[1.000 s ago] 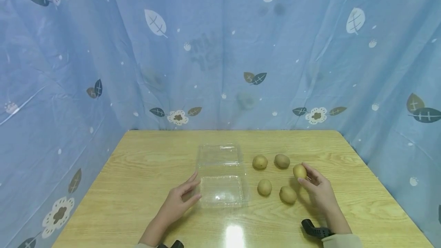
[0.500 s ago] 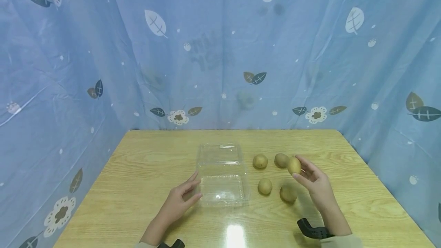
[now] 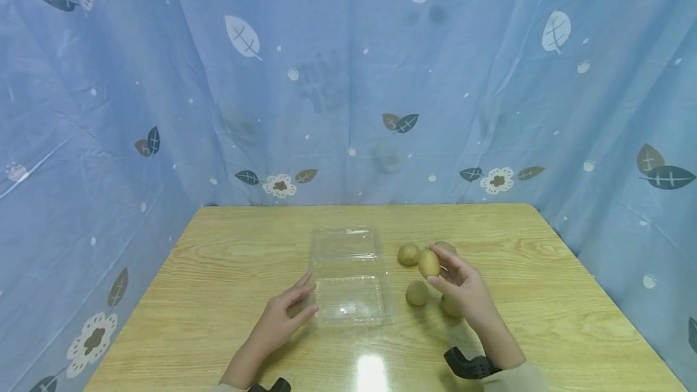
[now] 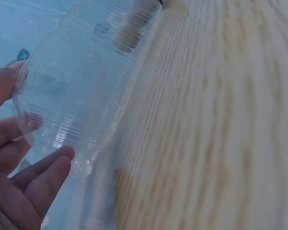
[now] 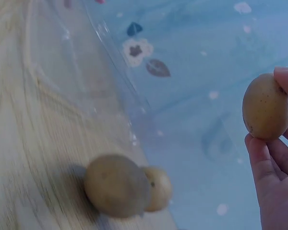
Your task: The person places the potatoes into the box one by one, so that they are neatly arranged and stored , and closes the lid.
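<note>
Holding one potato (image 3: 429,263) in our right hand (image 3: 463,289), pinched between thumb and fingertips; it's up off the table (image 3: 245,241), right of the clear container (image 3: 354,322) and apart from it. Our left hand (image 3: 280,316) has its fingers spread and mostly straight, touching the container's left side. We see the container lying unfolded, one half behind the other. Four more potatoes sit on the table to its right: back-left potato (image 3: 407,254) and front-left potato (image 3: 417,293) show well, back-right potato (image 3: 446,247) and front-right potato (image 3: 449,305) are partly hidden by our right hand. We've got a blue patterned curtain (image 3: 327,77) behind the table.
</note>
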The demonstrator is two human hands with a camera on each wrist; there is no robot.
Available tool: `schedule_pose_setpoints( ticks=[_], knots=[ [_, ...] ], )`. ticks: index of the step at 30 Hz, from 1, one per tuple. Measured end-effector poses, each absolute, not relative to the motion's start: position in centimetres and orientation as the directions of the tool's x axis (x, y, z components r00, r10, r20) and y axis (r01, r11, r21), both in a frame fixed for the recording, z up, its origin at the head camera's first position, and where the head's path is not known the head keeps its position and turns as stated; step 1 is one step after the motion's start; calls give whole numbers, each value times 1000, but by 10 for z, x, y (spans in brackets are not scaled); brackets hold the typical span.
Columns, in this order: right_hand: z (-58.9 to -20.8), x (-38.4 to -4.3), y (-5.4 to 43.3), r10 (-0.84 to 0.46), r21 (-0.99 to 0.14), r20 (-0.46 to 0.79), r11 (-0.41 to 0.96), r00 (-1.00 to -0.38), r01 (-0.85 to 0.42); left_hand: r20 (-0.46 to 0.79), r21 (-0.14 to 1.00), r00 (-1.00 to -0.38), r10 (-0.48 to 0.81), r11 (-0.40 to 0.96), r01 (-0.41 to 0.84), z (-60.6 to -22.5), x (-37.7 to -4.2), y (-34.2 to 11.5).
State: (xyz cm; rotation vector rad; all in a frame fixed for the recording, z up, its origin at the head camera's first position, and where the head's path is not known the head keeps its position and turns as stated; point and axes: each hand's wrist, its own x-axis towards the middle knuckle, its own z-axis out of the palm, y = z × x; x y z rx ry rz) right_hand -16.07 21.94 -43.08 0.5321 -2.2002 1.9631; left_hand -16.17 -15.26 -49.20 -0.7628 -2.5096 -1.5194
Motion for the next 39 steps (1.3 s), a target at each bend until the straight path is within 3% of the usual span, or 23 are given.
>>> schedule_pose_setpoints(
  ticks=[39],
  knots=[
    [-432,-198,121,-333,-980,169,44,-928,-194,346,794,-866,362,378,476,-493,-163,-154]
  ],
)
